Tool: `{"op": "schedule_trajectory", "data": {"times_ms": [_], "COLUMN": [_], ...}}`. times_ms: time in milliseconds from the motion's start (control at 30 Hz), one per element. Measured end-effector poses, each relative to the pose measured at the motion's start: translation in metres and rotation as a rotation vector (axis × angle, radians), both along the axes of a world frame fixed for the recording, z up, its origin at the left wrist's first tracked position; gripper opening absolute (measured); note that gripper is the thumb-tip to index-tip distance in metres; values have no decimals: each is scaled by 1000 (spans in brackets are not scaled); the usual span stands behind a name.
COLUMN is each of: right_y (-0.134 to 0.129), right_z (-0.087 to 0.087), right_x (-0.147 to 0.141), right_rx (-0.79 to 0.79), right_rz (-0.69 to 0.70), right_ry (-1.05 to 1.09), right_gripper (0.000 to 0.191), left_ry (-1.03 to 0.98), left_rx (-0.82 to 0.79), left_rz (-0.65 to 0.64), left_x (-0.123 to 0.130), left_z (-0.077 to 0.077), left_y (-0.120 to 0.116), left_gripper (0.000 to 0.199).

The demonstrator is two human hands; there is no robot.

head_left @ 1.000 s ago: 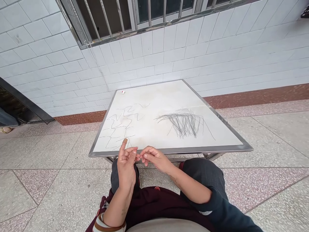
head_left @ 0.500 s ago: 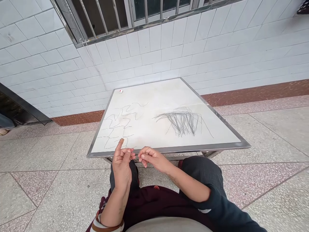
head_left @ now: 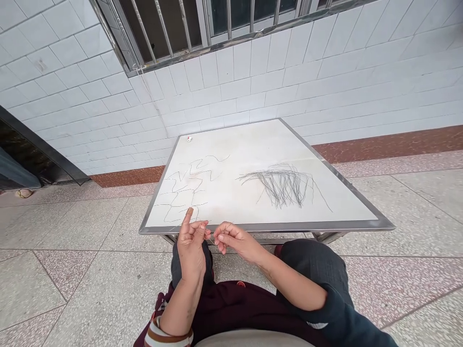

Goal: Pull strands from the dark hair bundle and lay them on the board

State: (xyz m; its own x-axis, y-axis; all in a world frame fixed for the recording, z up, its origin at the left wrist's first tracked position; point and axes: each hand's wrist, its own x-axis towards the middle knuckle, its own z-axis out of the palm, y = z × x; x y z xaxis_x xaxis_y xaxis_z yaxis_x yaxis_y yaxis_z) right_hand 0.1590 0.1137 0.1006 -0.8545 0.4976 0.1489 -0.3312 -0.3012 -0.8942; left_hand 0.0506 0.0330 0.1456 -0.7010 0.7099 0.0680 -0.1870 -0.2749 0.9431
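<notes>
At the table's near edge, my left hand (head_left: pixel 193 250) pinches a thin wire (head_left: pixel 211 237) between thumb and fingers, its index finger raised and wrapped in a tan covering at the tip. Close beside it, my right hand (head_left: pixel 237 242) pinches the same fine strand with thumb and fingertips. Only a short length shows between the hands. Beyond my left hand lie several bent thin wires (head_left: pixel 183 191), spread in a zigzag pattern. A loose heap of dark, thin wires (head_left: pixel 285 188) rests on the right half of the table.
The white table (head_left: pixel 249 140) has a grey metal rim and stands against a tiled wall (head_left: pixel 202 91). A small white-and-red object (head_left: pixel 189 139) sits at its far left corner. Above is a barred window (head_left: pixel 231 19). At the far left, part of a person's foot (head_left: pixel 23 193) shows.
The whole view has shifted, so the table and hands appear slightly farther right. Both hands keep nearly the same pose around the wire, with only small finger movement.
</notes>
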Motion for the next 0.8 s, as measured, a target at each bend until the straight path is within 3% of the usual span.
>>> {"op": "schedule_trajectory", "data": {"times_ms": [467,633,800], "right_y": [-1,-6,-1], "right_z": [4,-3,1], "right_x": [1,-6,-5], "right_rx": [1,-88,-204], "right_rz": [52,-83,-189], "right_ry": [-16,-40,-57], "right_gripper": [27,24,26], "left_ry": [-25,7,24], "left_rx": [4,-38,-35], "left_rz": [-28,-105,-133], "left_x": [3,8,-9], "left_z": [-2,-5,2], "left_y": [0,1,-2], "left_gripper": [62,58,54]}}
